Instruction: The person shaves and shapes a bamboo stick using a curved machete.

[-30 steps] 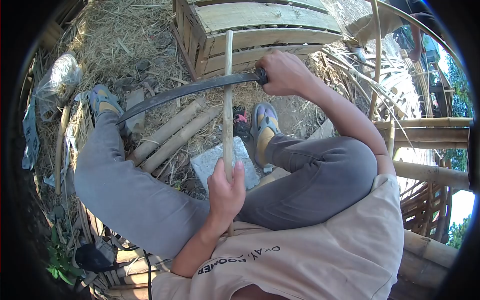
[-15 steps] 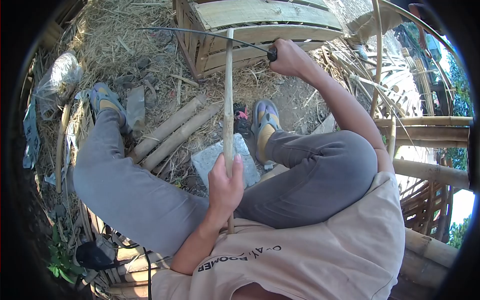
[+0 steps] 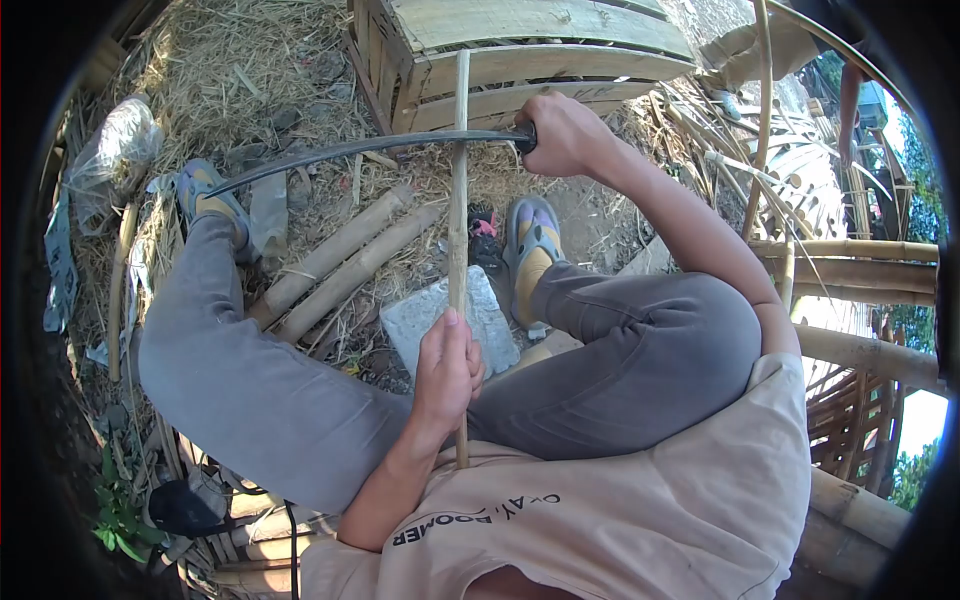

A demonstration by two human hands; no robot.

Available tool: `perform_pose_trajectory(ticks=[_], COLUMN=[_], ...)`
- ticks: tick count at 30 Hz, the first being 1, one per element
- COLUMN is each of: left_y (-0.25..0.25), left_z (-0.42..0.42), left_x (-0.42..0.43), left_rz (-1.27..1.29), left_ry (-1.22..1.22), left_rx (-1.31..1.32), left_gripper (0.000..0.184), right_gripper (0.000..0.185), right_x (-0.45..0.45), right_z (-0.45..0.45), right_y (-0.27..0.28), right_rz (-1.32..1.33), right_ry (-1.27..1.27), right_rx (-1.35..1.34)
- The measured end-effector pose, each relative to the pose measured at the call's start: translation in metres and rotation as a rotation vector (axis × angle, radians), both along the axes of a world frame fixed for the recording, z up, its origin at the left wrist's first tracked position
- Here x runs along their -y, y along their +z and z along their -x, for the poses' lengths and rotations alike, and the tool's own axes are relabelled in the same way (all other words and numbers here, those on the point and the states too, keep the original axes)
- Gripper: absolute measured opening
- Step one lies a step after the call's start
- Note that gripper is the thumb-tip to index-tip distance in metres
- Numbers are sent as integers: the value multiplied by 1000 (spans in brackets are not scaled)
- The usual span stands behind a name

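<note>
My left hand (image 3: 447,372) is wrapped round the lower part of a long pale wooden stick (image 3: 459,225), its thumb lying along the stick. The near end rests against my shirt; the far end points away toward a slatted wooden crate. In my right hand (image 3: 565,137), a machete (image 3: 370,146) is held by its dark handle. Its long, slightly curved blade lies crosswise over the upper part of the stick, tip pointing left toward my left shoe. Whether the edge bites into the wood I cannot tell. A pale stone block (image 3: 400,325) sits on the ground below the stick.
The wooden crate (image 3: 540,68) stands ahead. Two cut bamboo poles (image 3: 345,250) lie between my feet on straw-strewn ground. A clear plastic bag (image 3: 120,145) is at the left, and bamboo rails (image 3: 860,350) are at the right. Another person's leg (image 3: 765,48) shows at upper right.
My right hand has drawn the machete toward my body, so the blade crosses the stick lower down and its tip has swung nearer my left shoe. My left hand stays on the stick.
</note>
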State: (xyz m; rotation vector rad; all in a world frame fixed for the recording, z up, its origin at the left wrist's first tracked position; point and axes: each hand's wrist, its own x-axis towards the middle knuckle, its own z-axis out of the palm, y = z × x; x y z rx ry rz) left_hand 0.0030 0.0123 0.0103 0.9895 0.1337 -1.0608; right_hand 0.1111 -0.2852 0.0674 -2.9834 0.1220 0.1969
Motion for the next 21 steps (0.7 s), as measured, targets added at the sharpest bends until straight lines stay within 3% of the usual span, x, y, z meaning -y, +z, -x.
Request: perform_pose_trajectory(ticks=[3,6,12,16,21], left_y=[2,4,4,7,3], left_z=[0,-1,1,1,0], left_x=[-1,-2,0,-1,0], left_rz=[-10,-11,-19,-19,-19], left_ry=[-4,-14,8,10,-3], left_rx=[-4,-8,13,-1,8], left_gripper=[43,43,45,45,40], right_gripper=[31,33,31,27,29], right_x=[3,6,13,58,59], right_z=[2,-4,-3,-9,4], right_y=[-6,6,3,9,-4], right_rz=[-10,20,128,170,98], right_ry=[16,-45,-5,-220,-105], right_rx=[130,-26,73,75,157])
